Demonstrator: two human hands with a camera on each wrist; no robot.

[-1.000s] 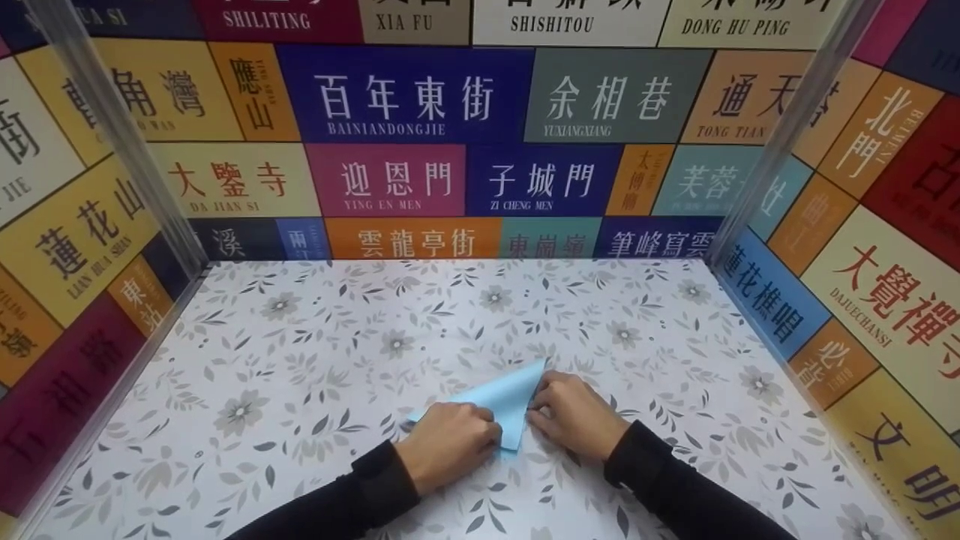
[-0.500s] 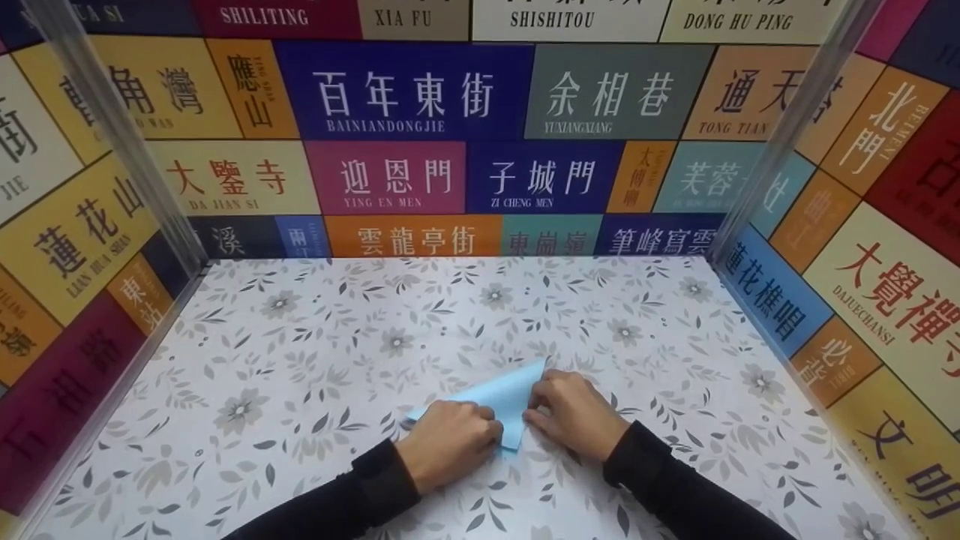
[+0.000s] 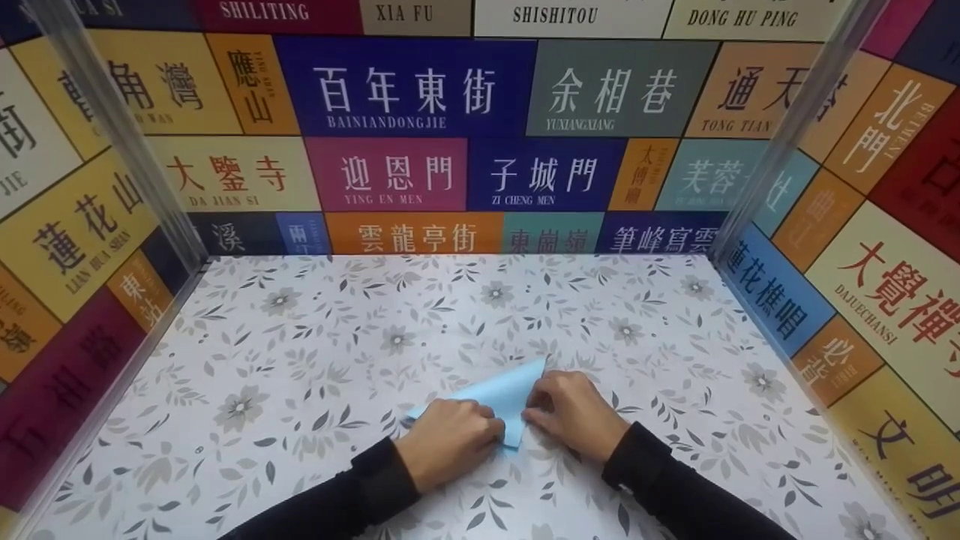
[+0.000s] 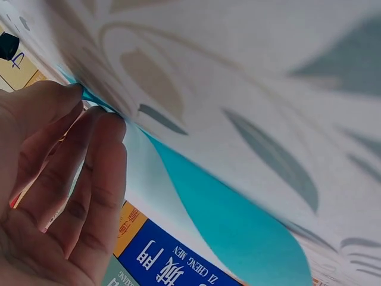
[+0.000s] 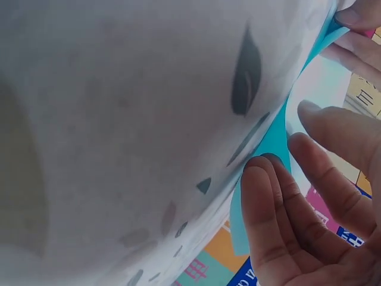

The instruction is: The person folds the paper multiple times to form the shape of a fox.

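Observation:
A light blue sheet of paper (image 3: 499,394), folded over with a curved, unflattened bend, lies on the flower-patterned table in the head view. My left hand (image 3: 454,442) covers its lower left part and pinches its near edge; in the left wrist view the thumb and fingertips of the left hand (image 4: 71,161) meet at the teal paper (image 4: 220,214). At the paper's right edge is my right hand (image 3: 577,412), fingers bent. In the right wrist view, the fingertips of the right hand (image 5: 309,202) touch the edge of the paper (image 5: 275,140), with thumb and index finger apart.
The patterned tabletop (image 3: 315,360) spreads around both hands. Behind it stands a wall (image 3: 405,90) of coloured panels with Chinese lettering, and similar panels (image 3: 840,300) slant along both sides. Clear corner strips (image 3: 142,157) join the walls.
The right hand has shifted slightly left along the paper's edge, and the lower corners have moved slightly closer together. The left hand has barely moved, and the head view tilts down a little.

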